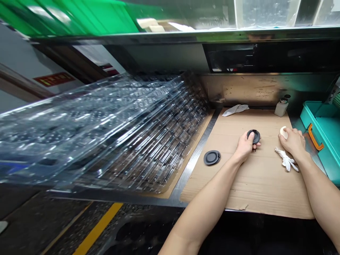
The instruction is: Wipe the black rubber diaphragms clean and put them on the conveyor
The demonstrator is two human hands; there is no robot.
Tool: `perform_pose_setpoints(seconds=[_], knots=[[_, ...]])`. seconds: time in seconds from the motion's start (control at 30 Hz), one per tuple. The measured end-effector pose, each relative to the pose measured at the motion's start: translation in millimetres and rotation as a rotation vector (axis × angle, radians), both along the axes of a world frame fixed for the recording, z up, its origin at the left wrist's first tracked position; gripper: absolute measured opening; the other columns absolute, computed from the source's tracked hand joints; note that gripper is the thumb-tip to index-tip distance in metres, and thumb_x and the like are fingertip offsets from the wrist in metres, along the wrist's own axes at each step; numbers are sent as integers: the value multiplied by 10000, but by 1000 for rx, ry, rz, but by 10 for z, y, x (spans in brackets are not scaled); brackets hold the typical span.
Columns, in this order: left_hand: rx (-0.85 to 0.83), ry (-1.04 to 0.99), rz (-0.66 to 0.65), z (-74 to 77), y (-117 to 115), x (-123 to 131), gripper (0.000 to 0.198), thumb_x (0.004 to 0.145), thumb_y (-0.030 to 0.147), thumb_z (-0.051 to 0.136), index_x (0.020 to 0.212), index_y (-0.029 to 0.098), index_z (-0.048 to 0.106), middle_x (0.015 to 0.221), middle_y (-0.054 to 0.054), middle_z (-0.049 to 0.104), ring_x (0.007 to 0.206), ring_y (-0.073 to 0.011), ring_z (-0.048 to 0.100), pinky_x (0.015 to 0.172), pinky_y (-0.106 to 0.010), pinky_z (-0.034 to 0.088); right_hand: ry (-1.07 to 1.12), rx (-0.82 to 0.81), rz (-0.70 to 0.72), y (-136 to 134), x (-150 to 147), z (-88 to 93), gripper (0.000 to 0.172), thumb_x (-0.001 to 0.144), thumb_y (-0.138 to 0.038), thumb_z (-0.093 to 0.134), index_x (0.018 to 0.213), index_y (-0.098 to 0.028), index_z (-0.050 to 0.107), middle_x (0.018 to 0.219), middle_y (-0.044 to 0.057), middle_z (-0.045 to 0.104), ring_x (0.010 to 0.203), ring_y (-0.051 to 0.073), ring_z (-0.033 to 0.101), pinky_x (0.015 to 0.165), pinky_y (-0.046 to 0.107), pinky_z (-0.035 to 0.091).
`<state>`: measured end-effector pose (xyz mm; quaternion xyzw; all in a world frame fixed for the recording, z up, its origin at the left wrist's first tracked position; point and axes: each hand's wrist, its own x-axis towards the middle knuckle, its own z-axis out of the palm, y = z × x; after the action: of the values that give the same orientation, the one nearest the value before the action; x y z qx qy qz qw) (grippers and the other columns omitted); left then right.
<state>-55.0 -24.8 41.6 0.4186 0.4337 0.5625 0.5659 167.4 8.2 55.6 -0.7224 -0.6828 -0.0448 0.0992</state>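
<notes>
My left hand [247, 144] is closed round a black round part [254, 136], with the thumb on its face, above the cardboard sheet [255, 184]. My right hand [293, 141] grips a small whitish round pad [283, 132] between its fingers, to the right of the black part and apart from it. Another black round piece, or a pair overlapping [211, 157], lies on the cardboard to the left of my left hand. Just below my right hand rests a crumpled white glove [287, 160].
Stacked clear plastic trays [119, 134] fill the left side of the bench. A small bottle [281, 107] and a white cloth or glove [235, 109] sit at the cardboard's back edge. A teal bin [326, 141] with an orange handle stands at right. A shelf [170, 37] crosses above.
</notes>
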Motion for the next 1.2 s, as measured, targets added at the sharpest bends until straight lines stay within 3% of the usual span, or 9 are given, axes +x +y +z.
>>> perform_pose_setpoints(seconds=[0.17,0.33,0.57,0.7,0.8,0.9,1.03,1.13,1.2], knots=[[-21,174,-2,-134,-2,6,305,902,251,669,1175,188,550,655,27,633,473,-76,533,507,-183,393,3,10,-4,15,-2,-26,512,1001,-531,417,1342,-211,626,1236,163,618,1137,343,539,906,425,443],[1,259,84,-224,218,-54,538,842,226,714,1300,250,432,882,18,662,516,-71,595,542,-187,437,44,28,-8,-2,-44,-64,465,1004,-482,435,1330,-211,624,1236,168,609,1145,333,524,925,426,432],[46,664,145,41,958,-371,331,880,195,654,1189,218,537,808,7,648,580,-119,600,663,-266,512,123,19,-19,-19,-102,-79,395,985,-413,485,1289,-207,632,1238,160,602,1148,320,502,926,413,414],[59,822,191,152,1167,-491,349,791,94,705,1127,174,658,990,-73,728,929,-213,685,955,-343,507,130,31,-11,-28,-85,-96,389,981,-409,482,1260,-195,648,1208,167,607,1143,323,503,914,416,413],[18,950,249,160,1208,-536,376,771,96,727,1141,157,694,1172,-133,722,1123,-267,670,1056,-359,459,123,62,-1,8,-43,-149,398,982,-417,472,1255,-196,659,1186,166,611,1125,327,515,904,420,416],[-47,1068,326,165,1177,-559,473,782,165,761,1244,151,665,1403,-219,592,1247,-334,625,1095,-409,433,122,84,15,99,-15,-207,421,983,-429,466,1280,-198,655,1187,169,608,1114,331,524,891,424,421],[-70,1191,315,246,941,-532,489,880,285,688,1336,134,593,1525,-290,411,1298,-407,579,1100,-498,421,129,86,-15,57,-64,-201,390,973,-405,485,1236,-183,668,1168,179,620,1114,334,523,888,425,419],[40,1292,253,388,862,-461,491,941,326,594,1377,105,545,1560,-311,318,1382,-457,474,1135,-583,364,180,21,-28,-59,-145,-163,351,950,-370,534,1218,-185,665,1175,175,640,1140,325,515,900,415,415],[249,1467,263,538,996,-266,520,950,407,580,1393,136,550,1547,-270,359,1376,-456,464,1116,-595,394,226,16,-4,-56,-179,-162,358,940,-357,558,1245,-193,650,1229,165,635,1174,313,503,926,413,412]])
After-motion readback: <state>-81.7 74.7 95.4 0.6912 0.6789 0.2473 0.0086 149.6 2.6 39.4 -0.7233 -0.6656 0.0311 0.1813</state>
